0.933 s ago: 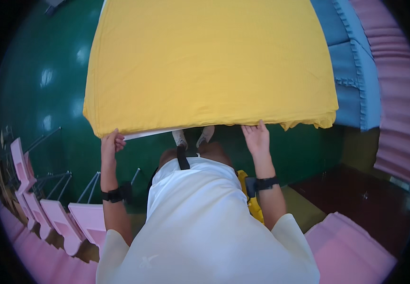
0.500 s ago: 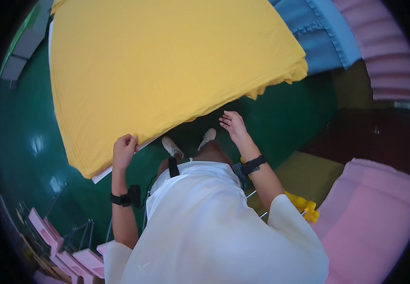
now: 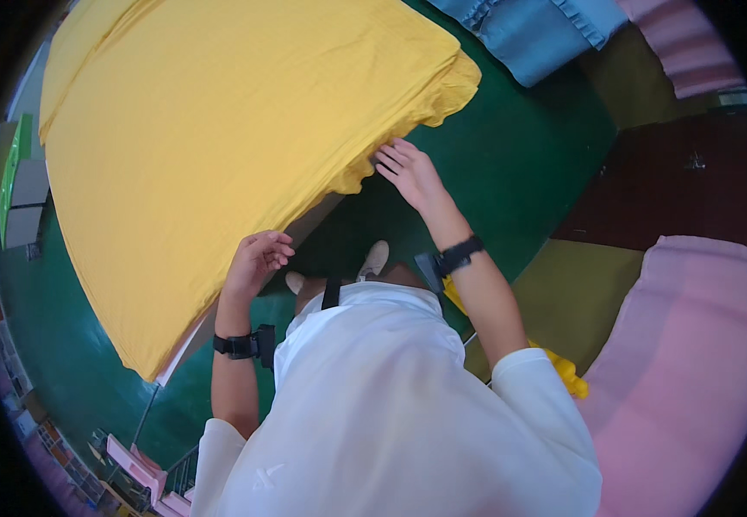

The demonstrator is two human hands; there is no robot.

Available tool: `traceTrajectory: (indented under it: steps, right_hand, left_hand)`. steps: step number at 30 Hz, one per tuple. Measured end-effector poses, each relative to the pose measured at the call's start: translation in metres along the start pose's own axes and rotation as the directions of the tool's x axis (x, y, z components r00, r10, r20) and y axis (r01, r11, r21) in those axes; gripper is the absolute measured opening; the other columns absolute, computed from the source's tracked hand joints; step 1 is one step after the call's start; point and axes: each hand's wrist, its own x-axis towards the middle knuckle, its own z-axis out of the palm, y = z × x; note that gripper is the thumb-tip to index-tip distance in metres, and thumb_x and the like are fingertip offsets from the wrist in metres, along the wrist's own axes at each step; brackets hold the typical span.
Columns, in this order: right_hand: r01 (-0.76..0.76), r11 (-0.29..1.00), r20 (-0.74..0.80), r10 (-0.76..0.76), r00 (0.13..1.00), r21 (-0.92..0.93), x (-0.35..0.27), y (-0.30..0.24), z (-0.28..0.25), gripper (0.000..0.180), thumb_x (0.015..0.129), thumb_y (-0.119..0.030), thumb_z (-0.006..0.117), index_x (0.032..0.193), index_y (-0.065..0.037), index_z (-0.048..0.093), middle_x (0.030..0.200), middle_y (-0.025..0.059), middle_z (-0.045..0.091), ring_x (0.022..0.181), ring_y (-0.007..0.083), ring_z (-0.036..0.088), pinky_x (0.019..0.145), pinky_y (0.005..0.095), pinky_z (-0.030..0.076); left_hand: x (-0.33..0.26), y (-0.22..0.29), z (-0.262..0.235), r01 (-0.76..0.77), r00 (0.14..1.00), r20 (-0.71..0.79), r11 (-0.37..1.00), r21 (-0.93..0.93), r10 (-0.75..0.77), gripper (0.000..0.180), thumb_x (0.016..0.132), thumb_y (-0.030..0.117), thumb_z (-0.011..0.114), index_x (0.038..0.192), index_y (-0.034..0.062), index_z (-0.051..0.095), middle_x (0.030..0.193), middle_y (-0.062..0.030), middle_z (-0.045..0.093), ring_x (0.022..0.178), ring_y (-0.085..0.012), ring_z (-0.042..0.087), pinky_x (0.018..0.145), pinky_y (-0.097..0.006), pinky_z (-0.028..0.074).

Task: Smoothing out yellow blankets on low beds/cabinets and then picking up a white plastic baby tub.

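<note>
A large yellow cloth [image 3: 244,112] covers a flat, table-like piece, with a pale edge [image 3: 185,345] showing at its near left corner. Along the right side the cloth hangs in ruffled folds. My right hand [image 3: 412,178] is at this ruffled side, fingers stretched out with the tips at or just beside the folds; whether they touch cannot be made out. Over the near edge of the cloth is my left hand [image 3: 259,258], its fingers loosely bent and apart, nothing in them. Both wrists wear black straps with small devices.
Blue ruffled bedding [image 3: 537,39] lies at the far right, pink bedding [image 3: 684,370] at the near right. A brown panel [image 3: 666,189] stands between. Pink chairs [image 3: 136,465] are at the lower left, grey boxes [image 3: 28,194] at the left. The floor [image 3: 528,146] is green.
The view has turned, so the yellow cloth sits further left. My right hand has moved up to the ruffled side. My left hand's fingers have loosened from a closer curl.
</note>
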Motion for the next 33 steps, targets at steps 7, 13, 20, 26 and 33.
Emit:
traceTrajectory:
  steps: [7, 13, 20, 26, 33]
  right_hand:
    - [-0.329, 0.944, -0.035, 0.330, 0.943, 0.037, 0.041, -0.025, 0.004, 0.035, 0.085, -0.019, 0.056, 0.113, 0.001, 0.048, 0.118, 0.0191, 0.049, 0.110, 0.0321, 0.050, 0.099, 0.0456, 0.040]
    - [-0.396, 0.916, 0.292, 0.395, 0.871, -0.058, 0.056, -0.031, 0.004, 0.038, 0.071, 0.004, 0.049, 0.109, 0.003, 0.053, 0.108, 0.0154, 0.058, 0.102, 0.0294, 0.056, 0.098, 0.0452, 0.042]
    - [-0.547, 0.835, 0.317, 0.534, 0.784, -0.053, 0.081, -0.031, 0.000, 0.050, 0.067, 0.016, 0.049, 0.115, 0.002, 0.052, 0.115, 0.0125, 0.056, 0.110, 0.0261, 0.052, 0.095, 0.0368, 0.043]
    - [-0.720, 0.644, 0.435, 0.744, 0.508, -0.260, 0.099, -0.049, -0.007, 0.061, 0.071, 0.015, 0.053, 0.129, -0.002, 0.044, 0.130, 0.0142, 0.047, 0.123, 0.0279, 0.043, 0.103, 0.0405, 0.035]
    - [-0.816, 0.291, 0.500, 0.866, 0.003, -0.499, 0.145, -0.117, -0.036, 0.071, 0.079, -0.001, 0.054, 0.142, -0.002, 0.022, 0.147, 0.0144, 0.024, 0.136, 0.0278, 0.023, 0.110, 0.0397, 0.023]
  left_hand:
    - [0.003, -0.007, -0.001, 0.139, 0.989, 0.000, 0.951, -0.277, -0.145, 0.038, 0.094, 0.027, 0.044, 0.103, -0.0066, 0.059, 0.090, -0.0165, 0.067, 0.074, -0.0182, 0.066, 0.066, -0.024, 0.055]
    - [0.021, -0.025, 0.001, 0.140, 0.989, 0.013, 0.904, -0.404, -0.147, 0.039, 0.094, 0.025, 0.043, 0.110, -0.0086, 0.055, 0.098, -0.0187, 0.066, 0.083, -0.0202, 0.066, 0.073, -0.027, 0.055]
    - [0.059, -0.032, 0.043, 0.073, 0.997, 0.021, 0.747, -0.661, -0.078, 0.056, 0.093, 0.034, 0.047, 0.126, -0.0113, 0.040, 0.122, -0.0233, 0.053, 0.110, -0.0266, 0.055, 0.096, -0.035, 0.044]
    - [0.076, -0.038, 0.079, -0.150, 0.987, -0.154, 0.604, -0.783, 0.045, 0.052, 0.094, 0.035, 0.046, 0.121, -0.0086, 0.045, 0.122, -0.0218, 0.054, 0.110, -0.0272, 0.055, 0.096, -0.036, 0.044]
    - [0.142, -0.039, 0.162, -0.558, 0.829, -0.513, 0.384, -0.736, 0.221, 0.039, 0.093, 0.032, 0.050, 0.120, 0.0040, 0.048, 0.124, -0.0158, 0.053, 0.119, -0.0294, 0.047, 0.106, -0.041, 0.033]
